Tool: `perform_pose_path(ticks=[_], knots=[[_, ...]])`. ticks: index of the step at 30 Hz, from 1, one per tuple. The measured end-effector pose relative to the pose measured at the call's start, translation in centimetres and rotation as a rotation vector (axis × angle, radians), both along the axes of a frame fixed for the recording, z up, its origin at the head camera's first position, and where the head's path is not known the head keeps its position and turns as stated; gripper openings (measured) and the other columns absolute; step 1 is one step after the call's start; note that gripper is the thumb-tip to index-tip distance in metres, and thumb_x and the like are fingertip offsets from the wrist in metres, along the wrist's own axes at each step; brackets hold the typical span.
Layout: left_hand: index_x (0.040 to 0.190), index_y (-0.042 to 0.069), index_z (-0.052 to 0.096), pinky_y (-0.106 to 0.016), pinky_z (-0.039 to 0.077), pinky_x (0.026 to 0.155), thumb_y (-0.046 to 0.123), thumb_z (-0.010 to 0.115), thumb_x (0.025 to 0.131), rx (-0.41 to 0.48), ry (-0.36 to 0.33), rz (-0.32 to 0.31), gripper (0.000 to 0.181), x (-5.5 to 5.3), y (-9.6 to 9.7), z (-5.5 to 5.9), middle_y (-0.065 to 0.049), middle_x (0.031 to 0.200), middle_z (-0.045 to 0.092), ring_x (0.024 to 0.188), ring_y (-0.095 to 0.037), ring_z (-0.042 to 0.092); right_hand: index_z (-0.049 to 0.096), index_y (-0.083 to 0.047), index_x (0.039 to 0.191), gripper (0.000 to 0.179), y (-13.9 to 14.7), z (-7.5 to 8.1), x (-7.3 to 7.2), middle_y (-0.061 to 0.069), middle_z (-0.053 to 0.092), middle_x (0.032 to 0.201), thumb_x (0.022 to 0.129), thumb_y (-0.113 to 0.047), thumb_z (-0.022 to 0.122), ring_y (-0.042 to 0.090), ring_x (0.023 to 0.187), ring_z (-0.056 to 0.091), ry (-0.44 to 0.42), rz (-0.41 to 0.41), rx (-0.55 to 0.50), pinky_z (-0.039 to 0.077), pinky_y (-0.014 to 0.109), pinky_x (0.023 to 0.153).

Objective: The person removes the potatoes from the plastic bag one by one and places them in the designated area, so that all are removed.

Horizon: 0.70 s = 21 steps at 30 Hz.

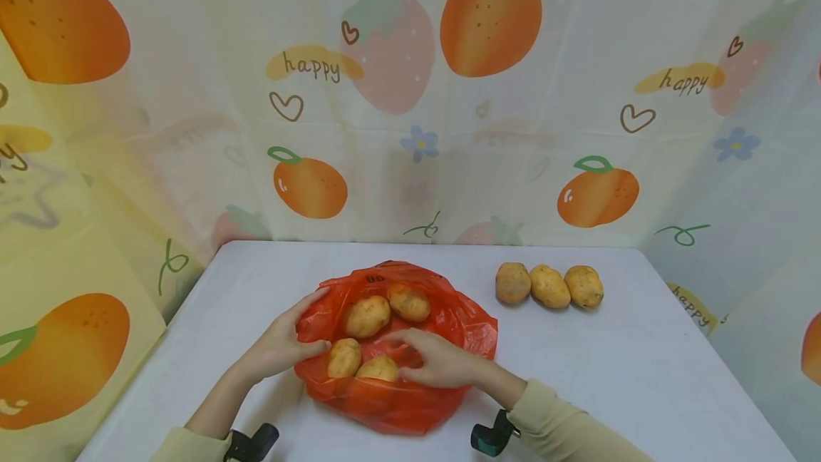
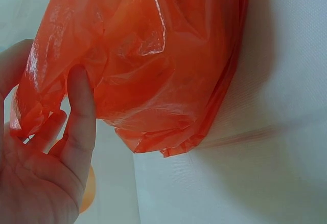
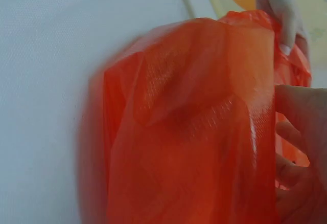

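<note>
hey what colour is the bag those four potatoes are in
The bag is a see-through orange-red; the head view shows it best.

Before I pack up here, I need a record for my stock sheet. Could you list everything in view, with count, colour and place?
Red translucent plastic bag: one, red, on the table, mouth open
Rounded potatoes in the bag: four visible, yellowish-brown
Rounded potatoes outside the bag: three, yellowish-brown, in a row at the table's far right
White flat-topped table: one, white, under the bag
Fruit-printed hanging sheeting: number unclear, pale with orange fruit prints, behind and beside the table
Black wrist devices: two, black, one at each wrist
Beige sleeves: two, beige, on the forearms
Left hand: one, holding the bag's left edge
Right hand: one, reaching into the bag's mouth
</note>
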State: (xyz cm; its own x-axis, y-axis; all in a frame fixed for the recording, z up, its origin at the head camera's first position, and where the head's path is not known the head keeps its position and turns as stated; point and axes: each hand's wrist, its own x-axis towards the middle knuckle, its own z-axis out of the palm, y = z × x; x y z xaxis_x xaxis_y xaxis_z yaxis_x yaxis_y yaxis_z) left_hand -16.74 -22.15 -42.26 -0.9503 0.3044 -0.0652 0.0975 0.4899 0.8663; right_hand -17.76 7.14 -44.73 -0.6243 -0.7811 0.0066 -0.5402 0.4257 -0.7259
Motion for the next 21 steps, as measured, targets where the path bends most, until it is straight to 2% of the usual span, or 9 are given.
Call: perform_pose_path(ticks=[4, 8, 15, 21], knots=[[0.143, 0.029, 0.028, -0.039, 0.054, 0.079, 0.013, 0.071, 0.079, 0.004, -0.005, 0.001, 0.079, 0.0, 0.1, 0.1, -0.013, 0.141, 0.037, 0.118, -0.036, 0.045, 0.043, -0.012, 0.134, 0.050, -0.5, -0.2, 0.1, 0.004, 0.051, 0.130, 0.089, -0.023, 0.060, 0.016, 0.116, 0.052, 0.063, 0.039, 0.016, 0.045, 0.028, 0.095], [0.142, 0.032, 0.029, -0.038, 0.054, 0.079, 0.012, 0.072, 0.078, 0.003, -0.020, 0.020, 0.080, 0.0, 0.2, 0.1, -0.010, 0.141, 0.038, 0.118, -0.034, 0.046, 0.042, -0.012, 0.135, 0.051, -0.8, -0.4, 0.2, 0.002, 0.050, 0.132, 0.089, -0.025, 0.061, 0.014, 0.116, 0.052, 0.077, 0.058, 0.026, 0.044, 0.027, 0.096], [0.143, 0.028, 0.028, -0.040, 0.054, 0.079, 0.013, 0.071, 0.079, 0.010, 0.000, -0.003, 0.079, 0.2, 0.2, 0.1, -0.013, 0.141, 0.036, 0.118, -0.035, 0.045, 0.043, -0.015, 0.135, 0.053, -1.2, -0.6, 0.4, -0.003, 0.049, 0.132, 0.088, -0.027, 0.062, 0.011, 0.119, 0.048, 0.082, 0.065, 0.048, 0.042, 0.028, 0.098], [0.143, 0.030, 0.028, -0.039, 0.054, 0.079, 0.012, 0.071, 0.079, 0.016, -0.021, 0.017, 0.079, 0.2, 0.2, 0.2, -0.012, 0.142, 0.036, 0.118, -0.034, 0.045, 0.042, -0.016, 0.137, 0.053, -1.6, -1.1, 0.4, -0.002, 0.047, 0.135, 0.088, -0.026, 0.061, 0.010, 0.123, 0.043, 0.093, 0.087, 0.054, 0.039, 0.031, 0.102]])
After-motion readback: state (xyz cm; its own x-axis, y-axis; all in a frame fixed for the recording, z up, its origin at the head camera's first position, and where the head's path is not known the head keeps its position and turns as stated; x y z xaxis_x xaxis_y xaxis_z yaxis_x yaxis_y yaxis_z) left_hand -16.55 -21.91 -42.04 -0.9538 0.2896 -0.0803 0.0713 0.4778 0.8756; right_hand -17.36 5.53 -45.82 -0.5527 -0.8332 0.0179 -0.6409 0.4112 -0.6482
